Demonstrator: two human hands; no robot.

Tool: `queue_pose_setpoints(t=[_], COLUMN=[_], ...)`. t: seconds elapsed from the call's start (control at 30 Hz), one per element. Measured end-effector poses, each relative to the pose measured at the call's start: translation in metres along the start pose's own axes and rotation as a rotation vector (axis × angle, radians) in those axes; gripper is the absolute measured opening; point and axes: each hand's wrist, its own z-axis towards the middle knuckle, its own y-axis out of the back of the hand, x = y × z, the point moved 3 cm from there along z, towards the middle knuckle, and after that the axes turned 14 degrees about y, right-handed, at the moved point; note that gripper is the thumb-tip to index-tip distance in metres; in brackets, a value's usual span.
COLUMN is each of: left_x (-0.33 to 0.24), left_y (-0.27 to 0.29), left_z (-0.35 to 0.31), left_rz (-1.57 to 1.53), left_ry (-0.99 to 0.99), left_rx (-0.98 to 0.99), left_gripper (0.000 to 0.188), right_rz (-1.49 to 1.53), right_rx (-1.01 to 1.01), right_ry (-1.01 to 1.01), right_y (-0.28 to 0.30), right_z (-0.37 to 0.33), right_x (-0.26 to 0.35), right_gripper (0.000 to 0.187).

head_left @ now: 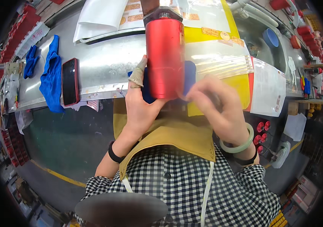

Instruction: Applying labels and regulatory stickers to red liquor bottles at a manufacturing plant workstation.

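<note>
Red cylinder (165,56) in left grip (140,108); right grip (222,109) near its lower end.

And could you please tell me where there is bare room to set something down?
The widest bare patch of shiny metal table lies between the black, red-edged phone and the left hand on the red metallic cylinder. Right of the cylinder is crowded with the right hand, a flat yellow mat and a white rectangular sheet.

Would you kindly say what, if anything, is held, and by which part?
The left hand holds the red cylinder by its lower left side; whether the right hand grips anything is unclear.
</note>
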Motion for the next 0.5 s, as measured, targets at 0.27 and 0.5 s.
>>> queue_pose_setpoints(t=[0.27, 0.5], left_x=[0.003, 0.006], left_y=[0.013, 0.007], left_z=[-0.011, -0.012], left_rz=[-0.221, -0.318], left_ry=[-0.006, 0.056], left_rx=[0.254, 0.263], left_gripper=[0.093, 0.076], right_rz=[0.019, 0.083], right_rx=[0.026, -0.045], right_ry=[-0.202, -0.215], right_y=[-0.012, -0.017], right_z=[-0.018, -0.023], right_x=[-0.026, -0.035], right_gripper=[0.011, 0.013])
